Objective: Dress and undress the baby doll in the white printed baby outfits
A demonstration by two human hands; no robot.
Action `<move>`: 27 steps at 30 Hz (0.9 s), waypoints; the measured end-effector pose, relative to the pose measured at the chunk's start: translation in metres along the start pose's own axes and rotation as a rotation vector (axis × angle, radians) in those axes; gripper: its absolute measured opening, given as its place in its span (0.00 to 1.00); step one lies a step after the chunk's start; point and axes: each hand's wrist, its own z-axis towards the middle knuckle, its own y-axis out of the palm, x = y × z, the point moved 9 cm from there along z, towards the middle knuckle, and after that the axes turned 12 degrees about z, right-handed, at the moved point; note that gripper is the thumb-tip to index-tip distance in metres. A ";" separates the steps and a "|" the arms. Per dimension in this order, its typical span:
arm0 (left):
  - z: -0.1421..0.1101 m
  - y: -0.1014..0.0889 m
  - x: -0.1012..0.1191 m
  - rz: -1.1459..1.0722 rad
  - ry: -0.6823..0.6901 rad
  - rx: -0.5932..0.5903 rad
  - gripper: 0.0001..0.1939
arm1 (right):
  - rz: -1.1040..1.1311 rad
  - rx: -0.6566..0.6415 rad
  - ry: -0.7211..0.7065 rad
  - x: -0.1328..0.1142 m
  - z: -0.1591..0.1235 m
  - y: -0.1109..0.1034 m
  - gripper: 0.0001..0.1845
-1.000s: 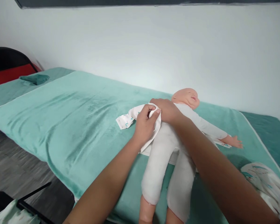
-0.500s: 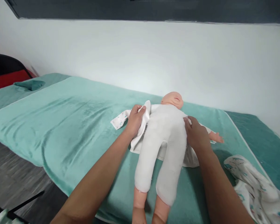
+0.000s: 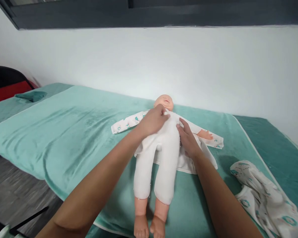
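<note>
A baby doll (image 3: 167, 158) with a white cloth body lies on its back, head toward the wall and feet toward me. Beneath and around it spreads a white baby shirt (image 3: 186, 164) with a small teal print on its sleeves. My left hand (image 3: 155, 121) is closed on the shirt's front edge over the doll's chest. The left-hand sleeve (image 3: 126, 124) stretches out flat beside it. At the doll's other side my right hand (image 3: 187, 134) rests against the torso, fingers bent; whether they pinch cloth is hard to see. The doll's hand lies on the right-hand sleeve.
A teal blanket (image 3: 72, 138) covers the bed. Crumpled printed baby clothing (image 3: 265, 195) lies at the right. A white wall (image 3: 149, 62) rises behind the bed. A black and red object (image 3: 10, 86) stands far left, and grey floor (image 3: 17, 181) shows at the lower left.
My left hand has brought the shirt's front panel from the doll's side across its chest. My right hand stays at the doll's other side. The doll appears further left and lower-legged feet now show.
</note>
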 end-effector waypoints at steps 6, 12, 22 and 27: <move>-0.059 0.022 0.005 -0.315 0.143 -0.238 0.11 | -0.057 0.026 0.001 0.006 0.004 -0.006 0.38; -0.074 -0.056 -0.123 0.237 -0.024 0.444 0.15 | -0.085 0.043 -0.036 0.005 0.003 -0.007 0.37; -0.028 -0.065 -0.189 0.980 -0.063 0.089 0.33 | -0.112 0.047 -0.044 0.004 0.001 -0.008 0.37; -0.013 -0.078 -0.207 0.993 -0.120 0.102 0.32 | -0.150 0.026 -0.040 0.007 0.002 -0.010 0.38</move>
